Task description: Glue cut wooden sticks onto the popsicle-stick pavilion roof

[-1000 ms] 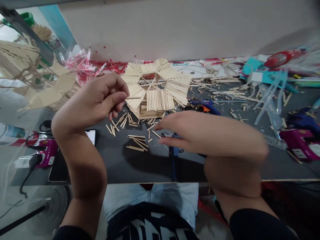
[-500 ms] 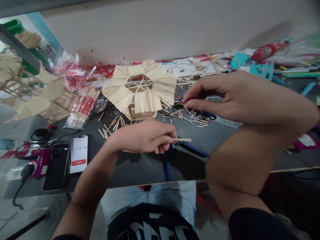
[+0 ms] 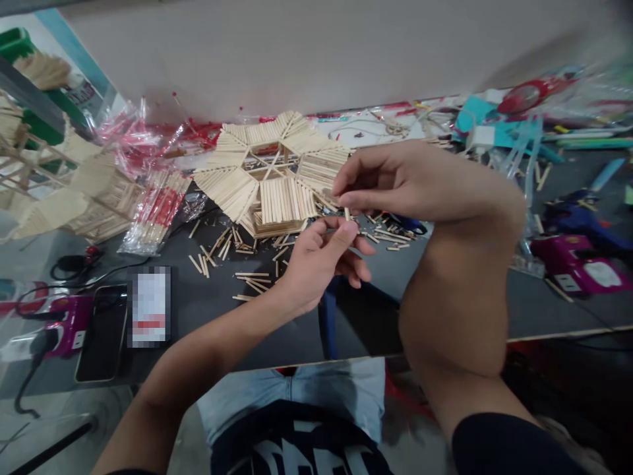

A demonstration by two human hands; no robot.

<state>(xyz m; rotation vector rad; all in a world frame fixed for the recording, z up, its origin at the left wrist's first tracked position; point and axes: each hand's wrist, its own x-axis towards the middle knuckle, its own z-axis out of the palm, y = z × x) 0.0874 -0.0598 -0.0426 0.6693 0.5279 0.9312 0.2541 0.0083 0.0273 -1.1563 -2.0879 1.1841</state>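
Thumb and index finger of my left hand (image 3: 324,264) pinch a small wooden stick (image 3: 347,214), which points up; the other fingers are loosely curled. My right hand (image 3: 395,181) is just above, its thumb and fingertips pinched together. What they hold, if anything, is too small to make out. Right behind both hands stands a star-shaped structure of wooden sticks (image 3: 283,201), its middle open. Below my left hand lies a blue-handled tool (image 3: 327,320), partly hidden by the hand.
Short cut sticks (image 3: 252,282) are scattered around the structure. Bagged sticks (image 3: 157,208), a black phone (image 3: 102,336) and a lit phone (image 3: 149,307) lie to the left. A second stick structure (image 3: 84,194) stands far left. Purple power strips (image 3: 576,260) sit at both sides.
My left hand has risen and turned, so its stick now points up instead of sideways. The right hand has moved left, close to the left hand.
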